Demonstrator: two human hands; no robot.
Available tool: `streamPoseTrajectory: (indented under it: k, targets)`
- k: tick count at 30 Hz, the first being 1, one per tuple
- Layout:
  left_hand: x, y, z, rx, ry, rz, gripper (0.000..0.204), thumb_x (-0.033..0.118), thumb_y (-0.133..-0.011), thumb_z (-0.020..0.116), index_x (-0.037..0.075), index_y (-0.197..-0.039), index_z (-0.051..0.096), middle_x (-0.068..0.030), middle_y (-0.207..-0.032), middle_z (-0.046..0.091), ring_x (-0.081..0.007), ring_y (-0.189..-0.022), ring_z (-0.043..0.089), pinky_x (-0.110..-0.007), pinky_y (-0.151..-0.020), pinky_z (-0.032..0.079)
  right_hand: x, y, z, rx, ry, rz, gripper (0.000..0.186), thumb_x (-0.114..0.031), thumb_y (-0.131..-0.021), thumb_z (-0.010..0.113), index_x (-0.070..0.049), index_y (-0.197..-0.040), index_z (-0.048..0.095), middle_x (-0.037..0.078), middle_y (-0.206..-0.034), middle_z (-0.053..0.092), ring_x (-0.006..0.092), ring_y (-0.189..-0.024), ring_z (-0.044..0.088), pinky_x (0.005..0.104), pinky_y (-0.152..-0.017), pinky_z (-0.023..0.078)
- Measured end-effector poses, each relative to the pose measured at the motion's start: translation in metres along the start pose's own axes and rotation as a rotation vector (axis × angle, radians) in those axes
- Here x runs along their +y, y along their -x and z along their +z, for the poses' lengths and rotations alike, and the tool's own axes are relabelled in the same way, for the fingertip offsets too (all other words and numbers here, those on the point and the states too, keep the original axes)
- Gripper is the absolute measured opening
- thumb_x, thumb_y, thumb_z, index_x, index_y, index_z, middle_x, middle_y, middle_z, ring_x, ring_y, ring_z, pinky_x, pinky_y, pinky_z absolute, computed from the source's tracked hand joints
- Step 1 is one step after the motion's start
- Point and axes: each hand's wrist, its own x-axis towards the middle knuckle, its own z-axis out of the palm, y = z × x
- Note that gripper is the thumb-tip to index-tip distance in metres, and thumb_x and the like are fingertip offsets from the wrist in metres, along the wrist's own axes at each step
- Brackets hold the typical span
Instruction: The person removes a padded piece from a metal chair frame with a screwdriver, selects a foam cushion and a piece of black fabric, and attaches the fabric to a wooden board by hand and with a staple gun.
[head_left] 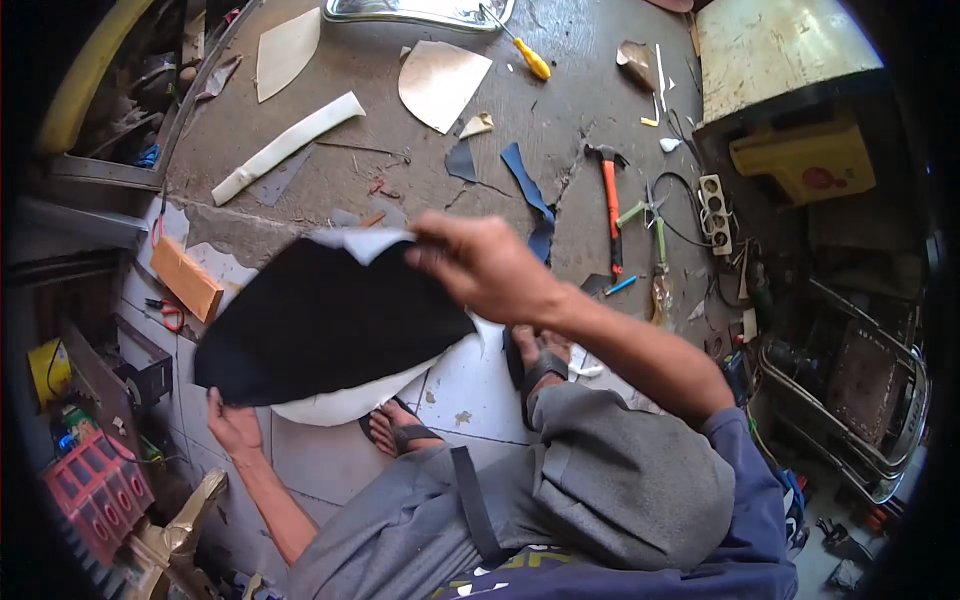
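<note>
We note: cracked grey concrete floor (565,100) | white tiles (330,470) nearer us | worn pale-topped cabinet (785,50), right | tubular metal furniture (865,385), right | pale light on concrete

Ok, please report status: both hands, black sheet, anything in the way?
Right hand gripping black sheet by upper edge; left hand at lower-left corner. White piece showing beneath. Nothing visibly blocking hands; hammer lies aside.

no readable text, shirt print (484,573) unclear
</note>
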Motion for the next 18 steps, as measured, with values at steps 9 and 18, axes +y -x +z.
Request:
streamPoseTrajectory:
  k: [9, 18]
  targets:
    - [0.041, 0.009, 0.043, 0.124, -0.297, 0.300, 0.023, 0.016, -0.100, 0.052, 0.002, -0.118, 0.056, -0.0126, -0.118, 0.063, -0.0267, -0.110, 0.062, -0.040, -0.089, 0.055, 0.036, -0.003, -0.007, 0.085, -0.189, 0.088, 0.020, -0.015, -0.097, 0.058, 0.001, -0.106, 0.066, 0.011, -0.083, 0.067, 0.0143, -0.078, 0.062, 0.0324, -0.074, 0.050]
    - [-0.063, -0.009, -0.068, 0.467, -1.136, 0.377, 0.036, 0.023, -0.101, 0.054, -0.009, -0.116, 0.054, -0.0212, -0.113, 0.062, -0.0298, -0.104, 0.060, -0.039, -0.095, 0.047, 0.142, 0.020, 0.088, 0.115, 0.194, 0.442, 0.033, -0.026, -0.090, 0.065, -0.002, -0.113, 0.064, 0.026, -0.108, 0.067, 0.0425, -0.102, 0.064, 0.0493, -0.088, 0.050]
